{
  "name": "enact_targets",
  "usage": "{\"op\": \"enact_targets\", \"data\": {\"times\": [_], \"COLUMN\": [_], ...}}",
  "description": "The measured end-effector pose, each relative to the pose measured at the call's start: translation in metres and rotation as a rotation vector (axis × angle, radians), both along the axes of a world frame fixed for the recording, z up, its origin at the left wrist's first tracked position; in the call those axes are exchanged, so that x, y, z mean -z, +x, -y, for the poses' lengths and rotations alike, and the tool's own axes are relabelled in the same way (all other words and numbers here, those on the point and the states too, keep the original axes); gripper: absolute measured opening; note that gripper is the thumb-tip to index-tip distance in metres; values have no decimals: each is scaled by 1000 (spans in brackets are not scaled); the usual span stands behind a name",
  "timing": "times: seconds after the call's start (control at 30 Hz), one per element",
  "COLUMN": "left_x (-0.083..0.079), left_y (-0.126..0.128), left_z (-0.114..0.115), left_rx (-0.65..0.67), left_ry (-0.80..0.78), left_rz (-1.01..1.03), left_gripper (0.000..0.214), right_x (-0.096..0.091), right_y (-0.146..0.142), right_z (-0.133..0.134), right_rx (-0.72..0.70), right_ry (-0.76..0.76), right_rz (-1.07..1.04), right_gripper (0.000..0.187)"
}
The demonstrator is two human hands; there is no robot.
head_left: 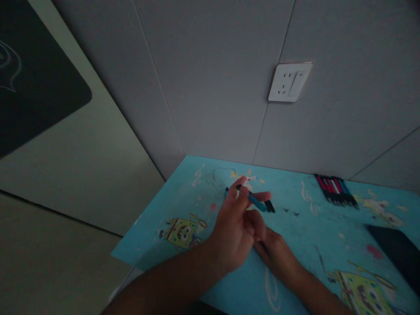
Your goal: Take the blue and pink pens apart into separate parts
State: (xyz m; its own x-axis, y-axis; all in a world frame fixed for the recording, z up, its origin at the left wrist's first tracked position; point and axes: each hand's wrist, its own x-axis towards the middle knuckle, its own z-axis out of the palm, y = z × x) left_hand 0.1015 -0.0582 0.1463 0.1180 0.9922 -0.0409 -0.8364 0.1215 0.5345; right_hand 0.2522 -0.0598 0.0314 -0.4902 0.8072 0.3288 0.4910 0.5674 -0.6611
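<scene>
My left hand [236, 227] is raised over a light blue cartoon-printed table cover [183, 192], its thumb and fingers pinched on a blue pen with a black tip [259, 204]. My right hand [277, 256] lies low on the cover just behind and under the left hand. Its fingers are hidden by the left hand, so I cannot tell what they do.
A row of several red, white and blue pens [336, 190] lies at the back right near the wall. A dark flat object [397, 251] sits at the right edge. A white wall socket with a switch [288, 82] is above. The table's left edge drops to the floor.
</scene>
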Motion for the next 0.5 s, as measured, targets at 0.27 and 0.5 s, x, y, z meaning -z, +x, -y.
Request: {"op": "enact_targets", "data": {"times": [0.27, 0.5], "left_x": [88, 97], "left_y": [-80, -112], "left_z": [-96, -106], "left_rx": [-264, -382], "left_ry": [-94, 120], "left_rz": [-597, -1366], "left_gripper": [19, 47], "right_x": [-1, -5], "right_y": [-1, 2], "right_z": [-1, -5], "right_rx": [-20, 213], "right_ry": [-81, -173], "right_rz": [22, -75], "right_gripper": [24, 24]}}
